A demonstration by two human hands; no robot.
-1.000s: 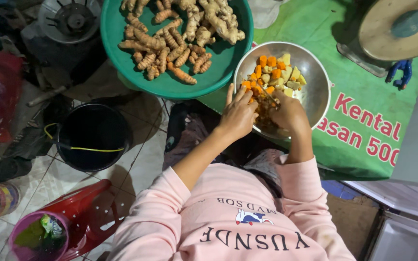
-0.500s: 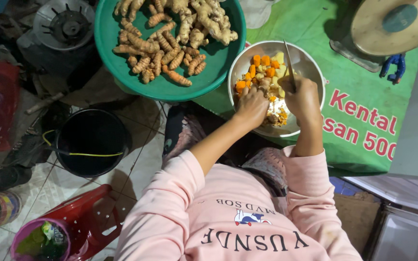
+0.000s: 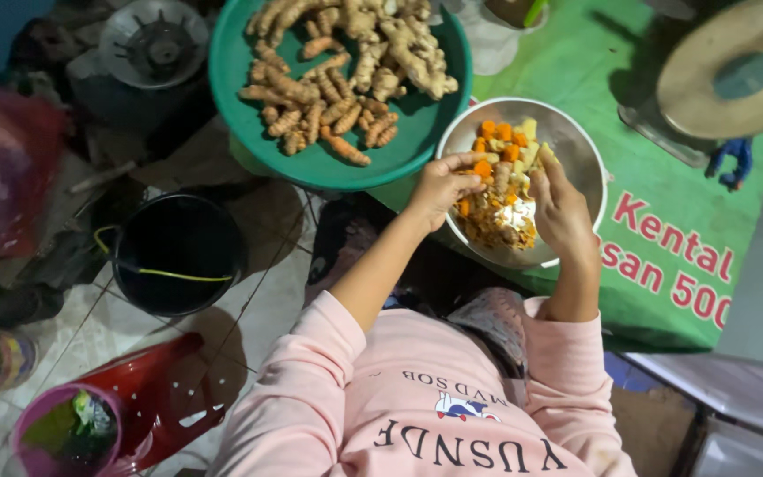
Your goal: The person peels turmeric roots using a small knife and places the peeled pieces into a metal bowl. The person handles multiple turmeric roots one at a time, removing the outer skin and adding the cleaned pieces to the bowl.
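**Both hands over the steel bowl of cut roots**

A root piece (image 3: 502, 179), pale orange and short, lies between the two hands just above the heap of chopped orange and yellow pieces (image 3: 501, 216) in the steel bowl (image 3: 576, 150). The left hand (image 3: 439, 187) has its fingers curled over the near-left rim of the bowl, fingertips touching the piece from the left; its grip looks closed loosely about that piece, though how firmly cannot be told. The right hand (image 3: 561, 208) hangs over the middle of the bowl with fingers drawn together and pointing up-left, the tips just beside the same piece; whether it pinches a blade or anything else is hidden.

The bowl sits on a bench covered by a green cloth (image 3: 611, 79) with red lettering. Touching the bowl's left side is a green basin (image 3: 249, 106) heaped with whole knobbly roots (image 3: 346, 79). Below it on the tiled floor stand a black bucket (image 3: 178, 256), a red colander (image 3: 165, 397) and a purple cup (image 3: 64, 433). A round scale pan (image 3: 735, 71) stands at upper right.
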